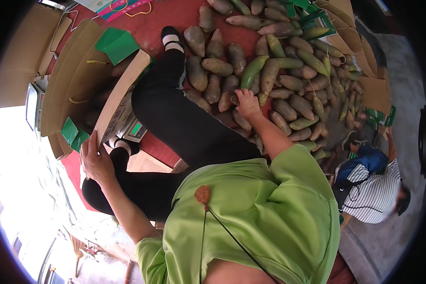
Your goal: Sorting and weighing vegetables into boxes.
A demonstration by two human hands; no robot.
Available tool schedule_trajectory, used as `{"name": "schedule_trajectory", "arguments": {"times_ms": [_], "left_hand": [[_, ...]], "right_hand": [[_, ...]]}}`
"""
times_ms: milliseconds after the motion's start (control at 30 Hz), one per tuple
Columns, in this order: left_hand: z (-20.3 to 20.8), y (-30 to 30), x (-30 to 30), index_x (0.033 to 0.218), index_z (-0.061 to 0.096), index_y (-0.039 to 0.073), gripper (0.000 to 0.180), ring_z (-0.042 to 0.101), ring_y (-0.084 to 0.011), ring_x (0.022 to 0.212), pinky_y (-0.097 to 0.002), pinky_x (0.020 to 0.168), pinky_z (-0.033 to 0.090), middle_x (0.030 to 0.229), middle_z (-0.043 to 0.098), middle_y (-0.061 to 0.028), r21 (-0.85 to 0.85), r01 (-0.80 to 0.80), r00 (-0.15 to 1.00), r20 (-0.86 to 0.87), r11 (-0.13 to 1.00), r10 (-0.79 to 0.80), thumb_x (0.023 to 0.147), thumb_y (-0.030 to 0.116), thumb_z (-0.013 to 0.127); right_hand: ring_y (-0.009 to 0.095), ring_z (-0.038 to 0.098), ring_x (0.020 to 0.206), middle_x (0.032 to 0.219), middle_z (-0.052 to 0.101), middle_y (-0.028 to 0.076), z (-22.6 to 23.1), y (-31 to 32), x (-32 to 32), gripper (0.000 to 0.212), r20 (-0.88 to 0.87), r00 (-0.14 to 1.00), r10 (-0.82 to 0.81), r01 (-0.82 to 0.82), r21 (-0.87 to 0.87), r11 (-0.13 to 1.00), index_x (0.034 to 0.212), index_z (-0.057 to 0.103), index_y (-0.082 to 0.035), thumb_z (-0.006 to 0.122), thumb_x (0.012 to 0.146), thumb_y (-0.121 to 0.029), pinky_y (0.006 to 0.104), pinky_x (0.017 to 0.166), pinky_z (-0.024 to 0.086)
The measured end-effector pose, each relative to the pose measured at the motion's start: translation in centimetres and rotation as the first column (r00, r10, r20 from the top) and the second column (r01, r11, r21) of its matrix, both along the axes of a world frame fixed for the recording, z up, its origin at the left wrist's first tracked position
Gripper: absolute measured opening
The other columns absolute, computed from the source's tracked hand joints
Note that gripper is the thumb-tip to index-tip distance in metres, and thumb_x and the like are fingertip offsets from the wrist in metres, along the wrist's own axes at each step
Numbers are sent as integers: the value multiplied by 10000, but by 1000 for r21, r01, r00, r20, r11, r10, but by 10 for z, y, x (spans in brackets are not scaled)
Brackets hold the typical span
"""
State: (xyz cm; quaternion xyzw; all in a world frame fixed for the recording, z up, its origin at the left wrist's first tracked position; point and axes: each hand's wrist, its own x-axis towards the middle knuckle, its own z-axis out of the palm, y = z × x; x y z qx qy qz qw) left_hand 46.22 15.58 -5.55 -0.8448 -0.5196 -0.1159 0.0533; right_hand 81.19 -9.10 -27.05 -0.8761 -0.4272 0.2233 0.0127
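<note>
My left hand (97,163) is closed on the near edge of an open cardboard box (124,90), with the fingers bent over the board. Dark, elongated vegetables lie in shadow inside it. Out over the heap, my right hand (248,104) has its fingers curled at the lower end of a smooth bright green radish (254,71). Part of its grip is hidden by the back of the hand. Around it lie many soil-dusted, brownish and green radishes (284,110), some touching the hand.
A scale with a lit green display (136,128) stands behind the box by my foot. More open cartons (376,92) edge the heap at the right. Another person in a striped shirt (371,194) sits there. A red floor covering (158,146) lies beneath my legs.
</note>
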Motion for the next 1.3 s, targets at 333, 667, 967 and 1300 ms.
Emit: {"name": "schedule_trajectory", "arguments": {"times_ms": [333, 667, 967, 1300], "left_hand": [[-1, -1, 1, 1061, 656, 132, 377, 608, -236, 812, -358, 700, 487, 893, 614, -39, 24, 34, 999, 24, 999, -34, 718, -19, 619], [4, 2, 0, 1054, 660, 133, 378, 600, -232, 824, -357, 747, 473, 893, 612, -40, -4, -16, 1000, 25, 1000, 16, 712, -18, 606], [6, 4, 0, 996, 657, 138, 282, 588, -259, 881, -380, 789, 465, 900, 616, -39, -19, 26, 999, 22, 999, -26, 741, 38, 587], [10, 5, -9, 1016, 651, 101, 288, 596, -242, 871, -372, 765, 462, 908, 620, -52, -18, 101, 992, 81, 995, -99, 740, 45, 593]], "right_hand": [[312, 478, 1124, 1163, 523, 84, -21, -3, 14, 559, -52, 996, 69, -74, -99, 992, 1157, 513, -147, 745, 649, -118, 441, 896, 421], [148, 587, 890, 1029, 609, -8, 25, -45, 71, 410, -935, -28, -354, 926, -158, 344, 1160, 513, -153, 709, 804, -217, 342, 800, 462], [153, 598, 874, 1015, 621, 1, 106, 27, 89, 321, -998, 68, 0, 921, 63, 384, 1102, 544, -125, 681, 822, -199, 334, 749, 470], [132, 550, 1016, 1100, 584, 32, 253, 196, 9, 418, -851, 364, 379, 634, 524, 568, 1148, 537, -31, 700, 775, -122, 285, 860, 440]]}}
